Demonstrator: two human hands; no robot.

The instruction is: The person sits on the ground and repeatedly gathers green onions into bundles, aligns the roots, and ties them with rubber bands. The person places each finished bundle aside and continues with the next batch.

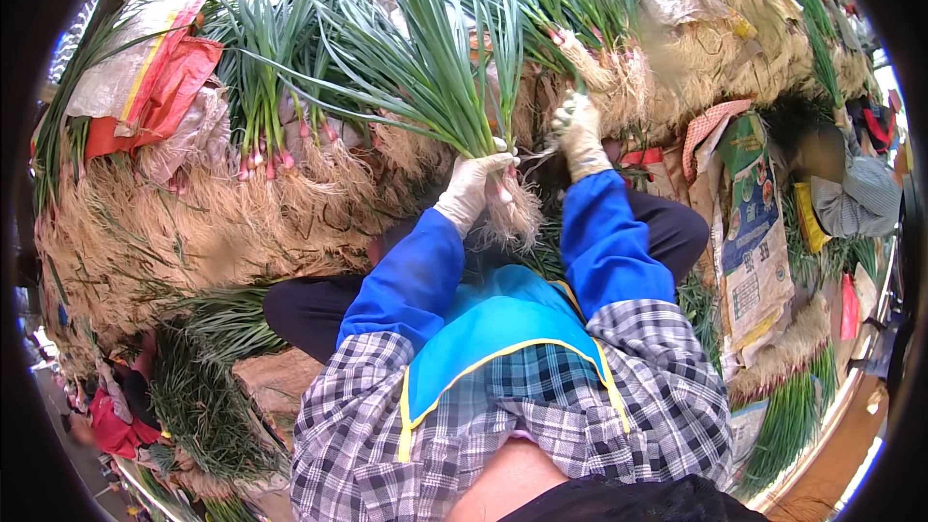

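My left hand (475,185), in a pale glove, grips a bunch of green onions (460,105) near the base of its stalks. The long leaves fan upward, and the bulbs with stringy roots (511,214) hang below the fist. To the right, my right hand (578,130), gloved too, is raised with its fingers curled around a thin green piece whose full shape I cannot make out. Pale strands stretch between the two hands. Behind them lies a long heap of green onions (264,112) with red-tinged bulbs and tan roots.
A red and white woven sack (156,116) lies on the heap at the left. A printed sack (757,261) stands to the right. Tied-looking green onions (786,406) lie lower right, loose leaves (203,406) lower left. Other people (855,188) sit at the right and far left.
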